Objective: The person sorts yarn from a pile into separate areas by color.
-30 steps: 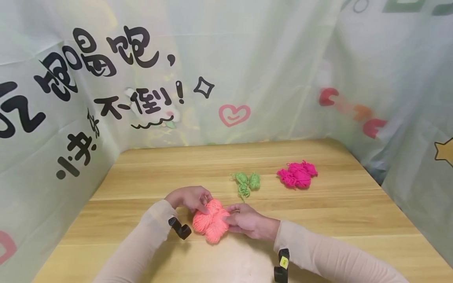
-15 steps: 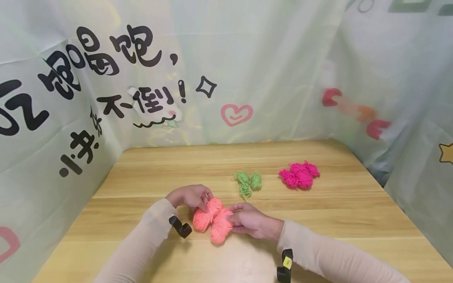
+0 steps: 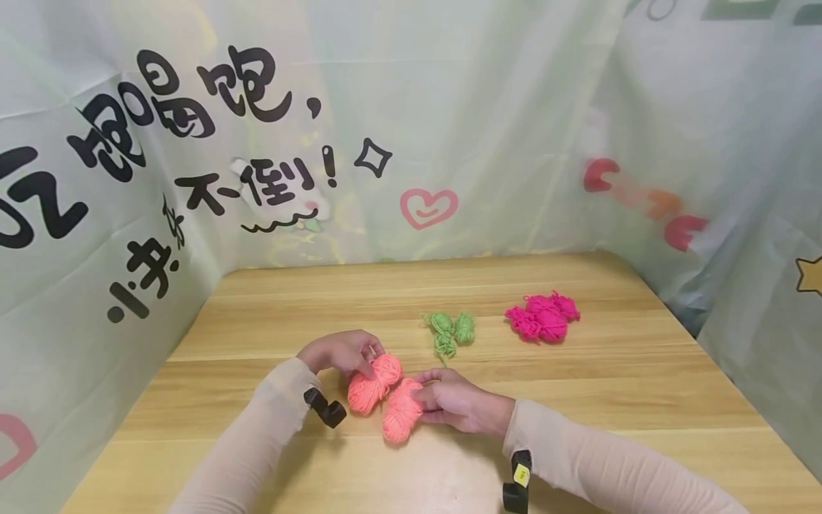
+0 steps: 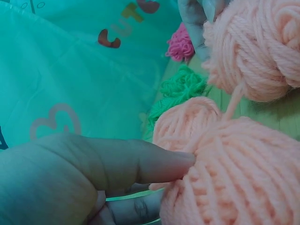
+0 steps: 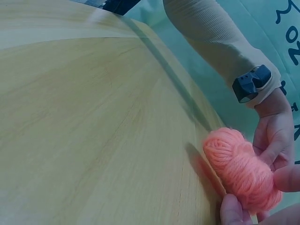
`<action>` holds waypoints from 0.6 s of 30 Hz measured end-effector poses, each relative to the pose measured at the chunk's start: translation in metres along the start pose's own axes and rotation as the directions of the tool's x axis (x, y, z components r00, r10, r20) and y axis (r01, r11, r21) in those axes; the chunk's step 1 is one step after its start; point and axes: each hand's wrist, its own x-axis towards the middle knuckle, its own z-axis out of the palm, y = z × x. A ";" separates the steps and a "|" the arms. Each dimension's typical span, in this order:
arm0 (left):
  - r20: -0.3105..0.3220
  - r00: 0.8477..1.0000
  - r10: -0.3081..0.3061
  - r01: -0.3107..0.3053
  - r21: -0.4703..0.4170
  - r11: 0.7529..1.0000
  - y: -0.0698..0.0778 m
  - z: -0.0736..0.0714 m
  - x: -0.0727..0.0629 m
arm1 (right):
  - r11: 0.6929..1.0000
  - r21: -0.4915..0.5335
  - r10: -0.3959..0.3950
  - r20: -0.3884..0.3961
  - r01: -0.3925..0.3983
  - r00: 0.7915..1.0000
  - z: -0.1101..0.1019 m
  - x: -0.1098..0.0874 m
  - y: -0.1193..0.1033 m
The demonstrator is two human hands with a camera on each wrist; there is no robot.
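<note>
In the head view my left hand [image 3: 342,353] pinches a coral skein of yarn [image 3: 364,395], cinched at its middle into two lobes. Its thumb presses on that narrow waist in the left wrist view. Just to the right, my right hand [image 3: 461,404] grips a second coral skein [image 3: 401,415] between thumb and fingers, low over the wooden table [image 3: 308,471]. A short strand of yarn [image 4: 233,101] runs between the two skeins in the left wrist view. From the right wrist, the coral yarn [image 5: 241,171] hides part of both hands.
Behind the hands lies a small green yarn bundle [image 3: 444,333] with a loose tail. Further right sits a bright pink yarn bundle [image 3: 544,318]. A printed curtain [image 3: 501,128] stands along the table's back and sides.
The coral yarn, one clump a second ago, has parted into two skeins with a gap between them. My left hand has shifted slightly up and left; the right has turned its skein a little.
</note>
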 end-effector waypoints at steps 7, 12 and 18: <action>-0.014 1.000 0.000 0.000 0.011 1.000 -0.002 -0.003 0.001 | 1.000 0.013 -0.004 0.001 0.004 1.000 0.000 0.000 0.001; -0.030 1.000 0.003 -0.002 0.015 1.000 -0.002 -0.006 0.001 | 1.000 0.012 -0.007 0.004 0.007 1.000 0.000 0.001 0.001; -0.043 0.999 0.001 -0.001 -0.006 1.000 0.000 -0.007 0.000 | 1.000 0.013 -0.009 0.008 0.008 1.000 0.000 0.001 0.001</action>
